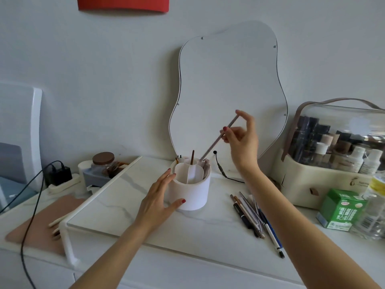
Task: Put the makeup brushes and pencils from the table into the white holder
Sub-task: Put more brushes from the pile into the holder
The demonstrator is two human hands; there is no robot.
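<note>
From your head camera, your right hand [241,140] is up above the table, in front of the wavy mirror [229,90]. Its thumb and fingers are pinched shut on a thin pink pencil [218,139]. The pencil is tilted, and its low end pokes into the back right slot of the white holder [188,192].

Your left hand [160,197] is open, with fingers spread. It rests against the left side of the holder, thumb near the bottom. It holds nothing else.

The holder stands upright on the white marble table [125,205], about in the middle. A brown stick [192,157] stands in its middle slot. A few more tips show at its back left edge.

A bunch of pencils [253,215] lies flat on the table, just right of the holder, under your right arm.

On the far right sits a clear bag [333,147] full of bottles, with a green box [341,209] in front. A jar with a brown lid [103,161] stands to the left.
</note>
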